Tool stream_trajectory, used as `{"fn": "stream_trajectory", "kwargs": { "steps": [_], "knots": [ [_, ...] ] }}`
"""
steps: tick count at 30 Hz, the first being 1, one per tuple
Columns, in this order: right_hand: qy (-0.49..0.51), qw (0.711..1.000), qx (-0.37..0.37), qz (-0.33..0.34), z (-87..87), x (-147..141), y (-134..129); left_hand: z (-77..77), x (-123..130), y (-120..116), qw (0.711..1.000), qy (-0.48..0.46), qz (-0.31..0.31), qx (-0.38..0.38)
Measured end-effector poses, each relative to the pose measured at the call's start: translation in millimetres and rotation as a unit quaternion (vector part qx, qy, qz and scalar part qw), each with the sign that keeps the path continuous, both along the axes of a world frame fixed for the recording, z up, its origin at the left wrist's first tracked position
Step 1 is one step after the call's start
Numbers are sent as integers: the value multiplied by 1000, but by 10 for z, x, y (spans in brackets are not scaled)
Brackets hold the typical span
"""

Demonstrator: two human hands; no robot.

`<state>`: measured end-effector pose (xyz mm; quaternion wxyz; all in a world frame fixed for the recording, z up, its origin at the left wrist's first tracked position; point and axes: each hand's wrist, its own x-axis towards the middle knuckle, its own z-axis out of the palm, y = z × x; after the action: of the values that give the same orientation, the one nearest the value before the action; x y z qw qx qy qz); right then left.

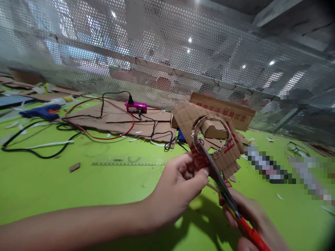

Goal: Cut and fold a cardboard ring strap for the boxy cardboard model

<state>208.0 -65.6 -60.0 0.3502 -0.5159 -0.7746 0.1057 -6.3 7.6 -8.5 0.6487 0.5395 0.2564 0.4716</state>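
Observation:
My left hand (180, 188) grips the lower edge of a brown cardboard piece (187, 116) with red print and a round hole cut in its middle, holding it up above the green table (110, 188). My right hand (255, 218) holds red-handled scissors (222, 183). Their dark blades run up and left into the cardboard and end at the rim of the round hole. A curved strip of cardboard hangs along the hole's edge.
A clear ruler (128, 162) lies on the table ahead. Beyond it lie flat cardboard sheets (117, 122), black and red cables (78, 127), a pink device (136, 106), a blue glue gun (42, 111) and a printed cardboard box (222, 109). A perforated metal screen (167, 52) closes the back.

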Motion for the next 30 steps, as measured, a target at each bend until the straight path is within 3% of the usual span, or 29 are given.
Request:
{"fn": "stream_trajectory", "kwargs": {
  "steps": [3,11,15,19,24,30],
  "knots": [
    [1,998,-55,4,-35,49,5,4,-4,-3,1000,-5,-1,-3],
    [-4,995,-99,14,-81,117,8,35,-2,-16,999,-14,19,38],
    [-7,995,-95,18,-77,101,-2,43,-32,-14,995,-31,31,89],
    [4,998,-56,6,40,-49,20,66,-44,-17,997,-36,10,66],
    [43,991,-92,89,245,-280,100,93,-33,-30,999,-16,-25,40],
    [15,998,-49,37,217,-298,100,84,-22,-63,999,-4,-29,37]
  ]
}}
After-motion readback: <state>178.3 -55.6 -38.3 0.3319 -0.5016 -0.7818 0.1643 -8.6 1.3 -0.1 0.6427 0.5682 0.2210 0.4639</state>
